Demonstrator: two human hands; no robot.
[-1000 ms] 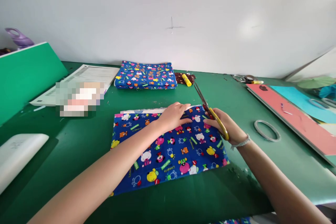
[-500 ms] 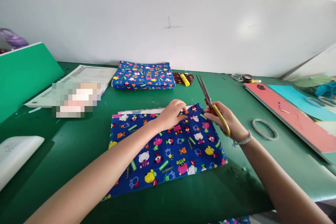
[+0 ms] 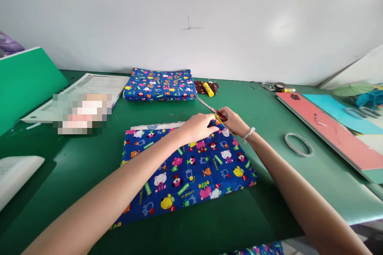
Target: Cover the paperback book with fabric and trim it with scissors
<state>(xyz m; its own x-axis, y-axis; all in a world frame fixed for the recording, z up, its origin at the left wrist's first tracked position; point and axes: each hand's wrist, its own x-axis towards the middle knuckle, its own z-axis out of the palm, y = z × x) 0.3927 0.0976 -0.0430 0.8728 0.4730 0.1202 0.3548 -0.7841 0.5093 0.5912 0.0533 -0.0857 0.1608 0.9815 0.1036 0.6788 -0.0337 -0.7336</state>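
A blue printed fabric (image 3: 191, 175) with cartoon animals lies on the green table, with a whitish layer (image 3: 161, 126) showing along its far edge. My left hand (image 3: 199, 127) is closed on the fabric near its far right corner, thumb and fingers pinching the edge. My right hand (image 3: 235, 121) grips the scissors (image 3: 206, 104) just beyond that corner. Their blades point to the far left, towards the folded stack of the same fabric (image 3: 161, 85). My left fingers and the cloth partly hide the yellow and red handles.
Behind, a yellow glue stick (image 3: 208, 89) rests on brown cloth (image 3: 215, 86). At right are a grey ring (image 3: 298, 144) and a pink board (image 3: 329, 131). Printed sheets (image 3: 104, 83) and a white object (image 3: 18, 175) lie at left. A pale wall (image 3: 149, 20) closes off the back.
My right hand has moved left and away from me, and the scissors have swung from pointing up to pointing left, beyond the fabric's corner. My left hand stays at the fabric's edge.
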